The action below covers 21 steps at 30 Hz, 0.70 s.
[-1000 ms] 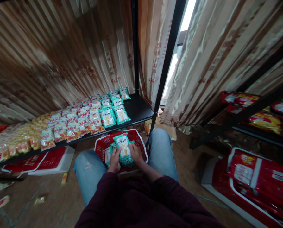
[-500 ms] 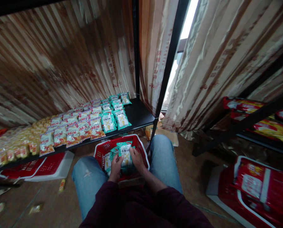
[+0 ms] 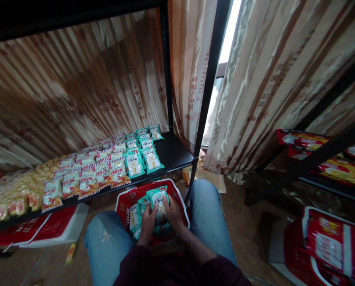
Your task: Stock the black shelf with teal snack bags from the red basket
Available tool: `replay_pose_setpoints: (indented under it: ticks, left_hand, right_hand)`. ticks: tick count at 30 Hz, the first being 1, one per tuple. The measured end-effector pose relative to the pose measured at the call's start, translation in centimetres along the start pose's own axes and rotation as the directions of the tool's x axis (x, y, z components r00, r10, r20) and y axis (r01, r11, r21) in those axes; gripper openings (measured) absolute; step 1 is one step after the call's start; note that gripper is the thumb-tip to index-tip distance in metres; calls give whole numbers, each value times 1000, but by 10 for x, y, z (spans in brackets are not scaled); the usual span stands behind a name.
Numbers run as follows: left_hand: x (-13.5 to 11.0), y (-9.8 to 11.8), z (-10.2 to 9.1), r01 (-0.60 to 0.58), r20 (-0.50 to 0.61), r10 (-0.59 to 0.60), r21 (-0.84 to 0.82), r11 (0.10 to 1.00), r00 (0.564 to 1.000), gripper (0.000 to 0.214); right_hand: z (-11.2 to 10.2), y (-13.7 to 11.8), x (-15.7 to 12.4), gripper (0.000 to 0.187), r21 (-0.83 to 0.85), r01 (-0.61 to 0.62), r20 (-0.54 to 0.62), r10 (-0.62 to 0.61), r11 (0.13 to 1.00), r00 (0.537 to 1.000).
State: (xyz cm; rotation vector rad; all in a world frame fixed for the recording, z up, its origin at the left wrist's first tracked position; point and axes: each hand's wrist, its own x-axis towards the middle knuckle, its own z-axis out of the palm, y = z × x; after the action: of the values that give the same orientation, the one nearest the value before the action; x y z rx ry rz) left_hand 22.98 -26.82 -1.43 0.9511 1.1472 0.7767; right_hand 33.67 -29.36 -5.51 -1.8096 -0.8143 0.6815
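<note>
Between my knees stands a red plastic basket with a white rim, holding several green-and-white snack bags. Just above its contents, both hands grip one snack bag of the same kind, its printed face turned up toward me. My left hand is closed on the lower left side of this bag. On its right side, my right hand pinches the edge, fingers partly behind the bag. Matching green bags lie in rows on the black shelf in front of me.
Left along the shelf are striped snack bags and small yellow packets. Under it sits another red basket. A shelf post rises by my right knee. At right, a basket holds red packages.
My view has shifted, so the shelf and basket sit slightly lower in the picture. Both hands still hold the same snack bag, tilted a little more over the basket.
</note>
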Motion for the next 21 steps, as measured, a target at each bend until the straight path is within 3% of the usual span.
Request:
replay_pose_setpoints:
  ticks: [9, 21]
  left_hand:
    - [3, 13, 17, -125, -16, 127, 104, 987, 992, 50]
    - [14, 13, 31, -171, 23, 170, 149, 974, 985, 46]
  right_hand:
    - [-13, -14, 5, 50, -34, 25, -88, -28, 999, 996]
    - [-27, -17, 13, 41, 41, 64, -53, -61, 997, 997]
